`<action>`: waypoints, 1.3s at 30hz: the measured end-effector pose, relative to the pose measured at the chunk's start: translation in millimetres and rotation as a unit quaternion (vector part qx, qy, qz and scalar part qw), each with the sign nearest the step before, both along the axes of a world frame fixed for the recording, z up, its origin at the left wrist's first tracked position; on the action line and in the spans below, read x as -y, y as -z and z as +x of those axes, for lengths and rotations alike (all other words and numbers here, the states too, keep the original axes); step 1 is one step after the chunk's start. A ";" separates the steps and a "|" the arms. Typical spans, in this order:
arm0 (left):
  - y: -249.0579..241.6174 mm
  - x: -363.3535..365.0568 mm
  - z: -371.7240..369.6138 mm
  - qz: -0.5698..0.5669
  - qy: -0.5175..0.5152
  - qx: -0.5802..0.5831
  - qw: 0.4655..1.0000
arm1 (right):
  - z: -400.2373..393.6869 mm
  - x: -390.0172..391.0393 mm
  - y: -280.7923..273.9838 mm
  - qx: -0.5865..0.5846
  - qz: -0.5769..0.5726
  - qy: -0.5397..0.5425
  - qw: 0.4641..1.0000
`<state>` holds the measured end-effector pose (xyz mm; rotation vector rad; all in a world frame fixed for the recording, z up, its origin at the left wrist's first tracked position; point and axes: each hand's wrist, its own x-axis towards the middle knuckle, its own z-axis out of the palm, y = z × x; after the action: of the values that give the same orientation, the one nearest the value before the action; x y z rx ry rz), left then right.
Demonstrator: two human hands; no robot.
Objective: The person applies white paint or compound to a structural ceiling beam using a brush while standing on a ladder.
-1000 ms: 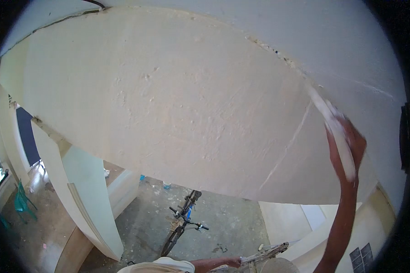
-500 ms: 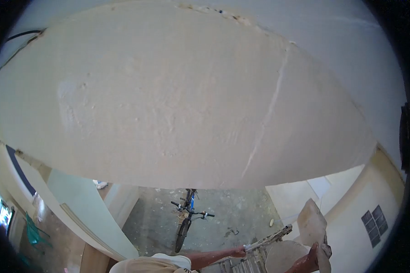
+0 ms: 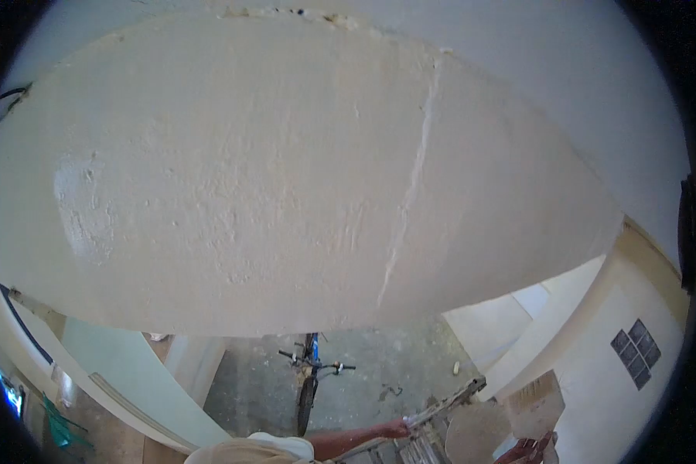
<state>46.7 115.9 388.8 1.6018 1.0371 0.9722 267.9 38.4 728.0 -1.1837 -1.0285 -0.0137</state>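
Low in the view, my left arm reaches across to a worn, splattered ladder. My left hand is closed at its rail; the fingers are small and partly hidden. At the lower right my right hand is closed around the lower edge of a flat, plaster-smeared plate, tilted up. Beside it is a rounded, pale flat surface, whose kind I cannot make out. Ahead spreads a broad beige wall surface, with rough patches, a wet shiny patch on its left and a whitish filled crack line.
Below, a bicycle stands on the stained concrete floor. A pale partition rises at the left, near a green chair and a lit screen. The right wall has a dark block vent.
My view has swung, so the wall's crack line sits further left. The plate in my right hand has turned more face-on and sits lower. My left hand stays at the ladder.
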 end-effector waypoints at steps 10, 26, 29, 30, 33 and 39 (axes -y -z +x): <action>-63.8 25.8 -13.3 -0.074 0.017 -0.051 0.996 | -52.0 -22.8 15.1 -0.256 0.048 -0.460 0.848; 5.4 -3.2 -2.7 0.022 -0.022 0.017 0.999 | 7.9 -50.5 57.6 -0.161 0.024 -0.290 0.943; -3.7 3.3 -12.4 -0.040 0.005 -0.003 0.999 | 26.1 -38.2 81.9 -0.167 0.021 -0.222 0.961; -18.0 9.3 -15.0 -0.050 0.020 -0.004 0.999 | 36.7 -40.0 89.1 -0.161 0.022 -0.199 0.966; -56.5 24.9 -14.8 -0.096 0.011 0.053 0.994 | 78.8 -51.3 102.2 -0.136 0.031 -0.144 0.980; -94.2 36.2 -17.5 -0.074 0.022 0.028 0.997 | 85.3 -44.8 101.1 -0.035 0.005 -0.048 0.998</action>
<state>29.2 79.7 483.0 1.4624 1.0060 0.8855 353.2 83.2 626.9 -1.1171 -1.0213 0.0970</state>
